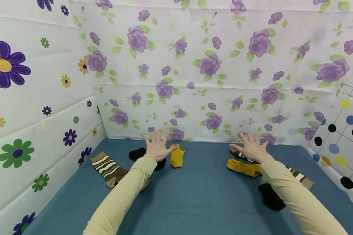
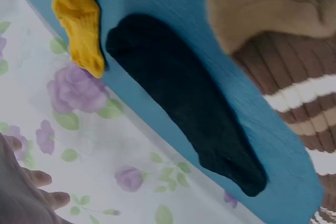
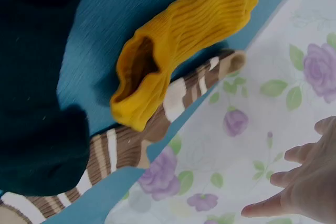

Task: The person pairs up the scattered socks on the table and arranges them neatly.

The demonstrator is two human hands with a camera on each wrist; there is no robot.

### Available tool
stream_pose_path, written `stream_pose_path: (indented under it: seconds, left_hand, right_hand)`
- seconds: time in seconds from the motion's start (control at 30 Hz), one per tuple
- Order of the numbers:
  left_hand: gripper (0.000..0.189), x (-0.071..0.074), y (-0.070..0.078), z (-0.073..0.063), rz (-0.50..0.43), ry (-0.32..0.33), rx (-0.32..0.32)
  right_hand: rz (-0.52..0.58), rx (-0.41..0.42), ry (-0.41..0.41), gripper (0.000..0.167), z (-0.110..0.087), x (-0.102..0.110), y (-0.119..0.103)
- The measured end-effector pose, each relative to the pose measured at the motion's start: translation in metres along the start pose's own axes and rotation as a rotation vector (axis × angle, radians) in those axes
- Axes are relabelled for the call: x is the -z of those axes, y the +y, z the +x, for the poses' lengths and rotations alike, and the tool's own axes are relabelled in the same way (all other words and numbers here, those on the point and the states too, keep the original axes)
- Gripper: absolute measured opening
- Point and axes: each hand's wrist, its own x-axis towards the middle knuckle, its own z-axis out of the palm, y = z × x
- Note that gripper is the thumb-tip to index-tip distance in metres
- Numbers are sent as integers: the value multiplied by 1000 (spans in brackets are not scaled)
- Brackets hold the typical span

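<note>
My left hand [image 1: 157,149] is held out with its fingers spread and holds nothing. Around it lie a yellow sock [image 1: 177,157], a black sock [image 2: 168,87] partly behind the hand in the head view, and a brown striped sock [image 1: 107,166] further left, partly covered by the sleeve. Opposite, my right hand [image 1: 253,149] also stretches out, fingers apart and bare of any object. Near it a second yellow sock [image 3: 197,32], its cuff gaping, overlaps a second brown striped sock [image 3: 107,150]. Another black sock [image 1: 272,197] lies closer to me, beside the right forearm.
A blue cloth [image 1: 203,199] covers the table. Behind it rises a backdrop of purple roses [image 1: 188,65]. A flower-print sheet [image 1: 32,107] borders the left side, and a dotted sheet [image 1: 345,137] borders the right.
</note>
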Motion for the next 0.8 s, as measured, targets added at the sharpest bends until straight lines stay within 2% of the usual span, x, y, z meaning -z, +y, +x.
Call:
stream_pose_path:
  seconds: [0.17, 0.3, 0.43, 0.6, 0.8]
  left_hand:
    - [82, 4, 14, 1, -12, 4, -27]
    - [82, 5, 28, 0, -39, -4, -60]
    - [83, 6, 42, -2, -72, 30, -117]
    - [82, 11, 59, -2, -59, 83, -160]
    - [83, 11, 75, -2, -32, 65, -175]
  right_hand:
    - [20, -22, 0, 85, -4, 4, 13]
    - [17, -40, -8, 88, -7, 5, 20]
    - [26, -43, -18, 91, -10, 6, 27]
    - [33, -48, -14, 91, -12, 7, 37]
    - [31, -45, 13, 90, -18, 7, 51]
